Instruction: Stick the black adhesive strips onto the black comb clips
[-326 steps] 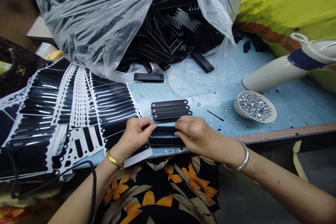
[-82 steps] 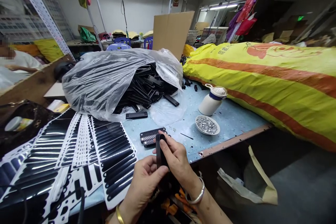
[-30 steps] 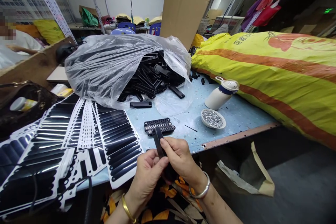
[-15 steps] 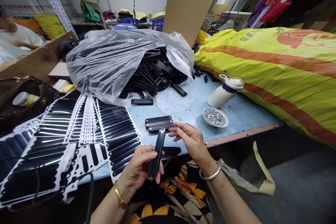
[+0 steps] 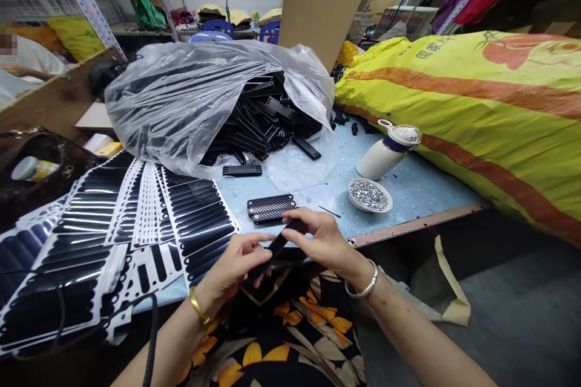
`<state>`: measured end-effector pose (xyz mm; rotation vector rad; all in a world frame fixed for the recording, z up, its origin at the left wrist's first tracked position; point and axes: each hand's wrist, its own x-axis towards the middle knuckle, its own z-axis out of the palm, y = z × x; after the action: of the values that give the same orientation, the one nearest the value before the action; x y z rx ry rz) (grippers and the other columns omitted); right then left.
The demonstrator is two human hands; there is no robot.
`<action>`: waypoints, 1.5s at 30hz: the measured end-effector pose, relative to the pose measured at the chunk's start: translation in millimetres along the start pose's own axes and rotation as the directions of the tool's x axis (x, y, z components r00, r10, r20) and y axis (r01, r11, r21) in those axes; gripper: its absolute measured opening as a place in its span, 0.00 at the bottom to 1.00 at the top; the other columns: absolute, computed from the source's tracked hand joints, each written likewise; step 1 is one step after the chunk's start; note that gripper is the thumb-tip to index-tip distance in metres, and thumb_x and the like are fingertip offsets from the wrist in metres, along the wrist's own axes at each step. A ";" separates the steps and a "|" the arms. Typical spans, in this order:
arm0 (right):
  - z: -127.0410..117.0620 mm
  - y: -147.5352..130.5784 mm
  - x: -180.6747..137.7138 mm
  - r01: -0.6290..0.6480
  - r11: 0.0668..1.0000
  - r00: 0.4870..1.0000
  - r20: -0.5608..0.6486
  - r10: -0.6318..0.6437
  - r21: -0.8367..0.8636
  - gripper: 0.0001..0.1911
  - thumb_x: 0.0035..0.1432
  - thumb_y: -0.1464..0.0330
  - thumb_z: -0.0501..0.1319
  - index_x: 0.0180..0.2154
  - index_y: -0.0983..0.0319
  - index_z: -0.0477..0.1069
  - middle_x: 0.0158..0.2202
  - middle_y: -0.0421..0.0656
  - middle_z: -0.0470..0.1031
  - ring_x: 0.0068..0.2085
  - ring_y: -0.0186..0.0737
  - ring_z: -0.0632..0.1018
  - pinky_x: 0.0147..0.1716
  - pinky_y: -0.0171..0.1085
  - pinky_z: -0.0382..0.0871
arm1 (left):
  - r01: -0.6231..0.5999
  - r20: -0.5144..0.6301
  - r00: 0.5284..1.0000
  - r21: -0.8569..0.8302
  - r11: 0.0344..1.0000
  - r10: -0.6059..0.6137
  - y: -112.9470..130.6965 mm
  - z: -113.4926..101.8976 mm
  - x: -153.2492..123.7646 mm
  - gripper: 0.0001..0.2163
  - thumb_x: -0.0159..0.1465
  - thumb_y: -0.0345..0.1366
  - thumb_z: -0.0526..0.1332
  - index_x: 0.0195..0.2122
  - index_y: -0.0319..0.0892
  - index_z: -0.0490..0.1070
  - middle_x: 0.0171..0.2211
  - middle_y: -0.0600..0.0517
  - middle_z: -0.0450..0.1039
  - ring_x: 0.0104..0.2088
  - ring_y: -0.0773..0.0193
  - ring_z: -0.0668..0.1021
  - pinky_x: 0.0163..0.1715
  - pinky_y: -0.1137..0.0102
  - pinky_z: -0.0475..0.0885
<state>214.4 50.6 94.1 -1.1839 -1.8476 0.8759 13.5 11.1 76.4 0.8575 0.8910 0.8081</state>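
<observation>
A slim black bar-shaped piece with rounded ends (image 5: 278, 244) is held slantwise between my hands above the table's front edge. My left hand (image 5: 238, 260) grips its lower end, thumb on top. The fingers and thumb of my right hand (image 5: 320, 239) close on its upper end. Just beyond them lie several perforated black pieces (image 5: 271, 209) side by side. A thin dark rod (image 5: 329, 211) rests to the right of these. Sheets of glossy black rounded strips (image 5: 200, 217) fan out left of my hands.
A clear plastic bag (image 5: 181, 97) full of black slotted pieces (image 5: 258, 124) spreads over the back of the blue table (image 5: 318, 199). A bowl of small metal parts (image 5: 370, 195) and a white bottle (image 5: 381, 154) stand right. A large yellow sack (image 5: 476, 91) leans behind them.
My right hand has moved left and down and taken hold of the bar's upper end. The bar has tilted further over. The view has shifted slightly.
</observation>
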 end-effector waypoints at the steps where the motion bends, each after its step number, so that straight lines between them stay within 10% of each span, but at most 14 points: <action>1: -1.3 4.3 1.9 -0.006 1.000 0.999 -0.050 0.004 -0.026 0.11 0.53 0.64 0.65 0.38 0.61 0.78 0.31 0.43 0.79 0.28 0.37 0.76 0.27 0.35 0.71 | -0.047 -0.051 0.998 0.031 0.998 0.048 3.7 -3.4 2.4 0.21 0.51 0.40 0.70 0.44 0.34 0.77 0.19 0.54 0.72 0.15 0.70 0.71 0.16 0.76 0.61; 9: 5.0 48.5 -4.9 -0.099 0.979 0.975 -0.214 0.060 -0.179 0.13 0.54 0.58 0.64 0.31 0.61 0.77 0.25 0.42 0.78 0.23 0.36 0.73 0.24 0.35 0.67 | -0.201 -0.160 0.943 0.428 0.881 0.293 10.7 -26.9 32.1 0.10 0.54 0.40 0.66 0.32 0.37 0.80 0.18 0.53 0.72 0.18 0.67 0.72 0.20 0.74 0.65; 19: 5.2 68.7 -31.6 0.097 0.918 0.995 0.002 -0.104 -0.384 0.13 0.62 0.61 0.59 0.39 0.62 0.77 0.35 0.49 0.80 0.37 0.46 0.79 0.40 0.44 0.73 | -0.274 0.177 0.895 0.943 0.191 0.410 -8.0 -40.0 30.6 0.10 0.63 0.34 0.56 0.36 0.41 0.79 0.33 0.45 0.80 0.36 0.57 0.79 0.41 0.65 0.71; 25: -21.4 74.8 -44.5 0.183 0.909 0.978 0.160 -0.130 -0.374 0.34 0.48 0.56 0.72 0.55 0.63 0.69 0.42 0.51 0.78 0.41 0.49 0.79 0.39 0.45 0.75 | -0.326 0.240 0.903 0.923 0.204 0.357 -11.7 -48.8 19.2 0.23 0.53 0.40 0.69 0.50 0.39 0.73 0.37 0.44 0.78 0.40 0.51 0.79 0.43 0.60 0.73; 31: -9.6 87.4 -30.6 0.199 0.858 0.973 0.198 -0.116 -0.474 0.15 0.53 0.72 0.64 0.45 0.64 0.73 0.33 0.47 0.76 0.33 0.44 0.77 0.34 0.42 0.73 | -0.272 0.202 0.918 0.947 0.171 0.341 -17.2 -44.6 28.5 0.10 0.55 0.29 0.64 0.39 0.41 0.72 0.36 0.46 0.76 0.39 0.53 0.78 0.42 0.62 0.72; 35: -12.9 85.5 -20.7 0.107 0.888 0.979 0.203 -0.015 -0.447 0.21 0.50 0.73 0.65 0.48 0.64 0.72 0.33 0.44 0.76 0.30 0.40 0.76 0.31 0.39 0.72 | -0.256 0.174 0.913 0.949 0.185 0.370 -17.7 -39.3 29.5 0.15 0.55 0.31 0.67 0.44 0.41 0.72 0.37 0.46 0.77 0.40 0.53 0.78 0.43 0.61 0.73; 40: -33.2 63.1 -33.8 0.124 0.905 0.992 0.057 -0.110 -0.406 0.18 0.57 0.67 0.64 0.50 0.62 0.71 0.36 0.46 0.78 0.29 0.40 0.78 0.30 0.40 0.74 | -0.312 0.100 0.800 0.911 0.268 0.592 -20.1 -43.5 -4.2 0.24 0.58 0.37 0.67 0.56 0.39 0.69 0.43 0.41 0.78 0.43 0.51 0.79 0.45 0.59 0.74; 45: -14.3 24.9 -59.2 0.344 0.837 0.930 0.032 -0.366 -0.425 0.04 0.62 0.73 0.59 0.37 0.59 0.72 0.26 0.43 0.75 0.25 0.39 0.76 0.24 0.37 0.70 | -0.124 -0.280 0.636 0.883 0.453 0.719 -35.7 -58.6 -66.4 0.08 0.59 0.37 0.65 0.39 0.42 0.78 0.30 0.48 0.80 0.26 0.61 0.79 0.27 0.70 0.74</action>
<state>253.6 6.0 66.1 -1.0420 -2.1910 0.2322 -56.9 -44.9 44.5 1.7754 1.7727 1.2342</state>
